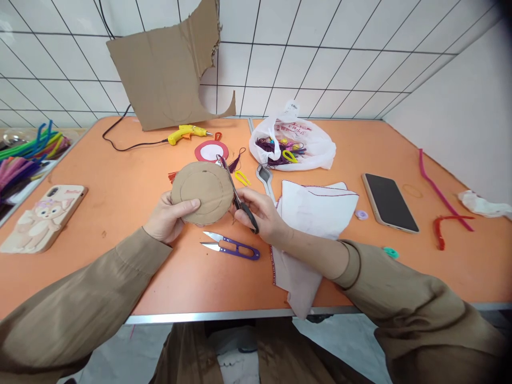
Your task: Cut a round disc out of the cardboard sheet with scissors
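Over the orange counter (160, 277), the left hand (167, 217) pinches a rough, round cardboard disc (202, 193), thumb on top; the right hand (262, 216), fingers curled, grips black-handled scissors (245, 209) at its edge.

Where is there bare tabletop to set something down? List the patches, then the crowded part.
Bare orange tabletop shows in front of the purple-handled metal snips, between the pale cartoon-cased phone and the left hand, and behind the black-screened phone. Crowded, back middle: yellow glue gun, red-rimmed white disc, white plastic bag.
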`<control>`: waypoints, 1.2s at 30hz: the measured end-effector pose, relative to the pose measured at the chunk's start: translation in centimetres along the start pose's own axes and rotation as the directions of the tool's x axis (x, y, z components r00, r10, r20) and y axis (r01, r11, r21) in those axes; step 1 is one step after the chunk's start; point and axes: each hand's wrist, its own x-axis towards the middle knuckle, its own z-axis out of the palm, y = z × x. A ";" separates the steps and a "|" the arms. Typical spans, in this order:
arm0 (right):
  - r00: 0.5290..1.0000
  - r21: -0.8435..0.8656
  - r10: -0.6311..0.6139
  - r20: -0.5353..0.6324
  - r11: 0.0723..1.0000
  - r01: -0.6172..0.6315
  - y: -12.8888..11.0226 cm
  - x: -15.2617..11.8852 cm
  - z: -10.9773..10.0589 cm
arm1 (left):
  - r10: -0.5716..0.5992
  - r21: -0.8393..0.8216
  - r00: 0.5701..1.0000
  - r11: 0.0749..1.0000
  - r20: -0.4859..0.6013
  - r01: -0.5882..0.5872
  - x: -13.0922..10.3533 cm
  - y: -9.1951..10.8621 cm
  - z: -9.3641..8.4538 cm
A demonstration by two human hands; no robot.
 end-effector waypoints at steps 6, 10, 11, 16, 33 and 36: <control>1.000 -0.026 0.004 0.003 1.000 -0.004 -0.1 -0.2 0.0 | 0.007 -0.004 1.000 1.000 -0.020 -0.007 -0.1 0.1 0.0; 0.999 -0.043 0.034 -0.011 0.998 -0.035 -0.1 -0.3 0.1 | 0.025 0.001 0.999 1.000 -0.029 -0.025 -0.1 0.2 0.2; 0.999 -0.044 0.038 -0.013 0.998 -0.039 -0.1 -0.3 0.1 | 0.026 0.001 0.999 1.000 -0.027 -0.026 -0.2 0.3 0.2; 0.999 -0.042 0.051 -0.009 0.998 -0.052 -0.1 -0.2 0.2 | 0.017 -0.008 1.000 1.000 -0.025 -0.017 0.0 0.3 -0.1; 0.997 -0.057 0.072 0.001 0.996 -0.072 0.4 -0.1 0.2 | 0.042 0.016 0.997 0.999 -0.064 -0.041 0.7 0.2 -1.4; 0.997 -0.056 0.081 0.010 0.995 -0.080 0.4 0.0 0.2 | 0.042 0.014 0.997 0.999 -0.070 -0.041 0.8 0.3 -1.6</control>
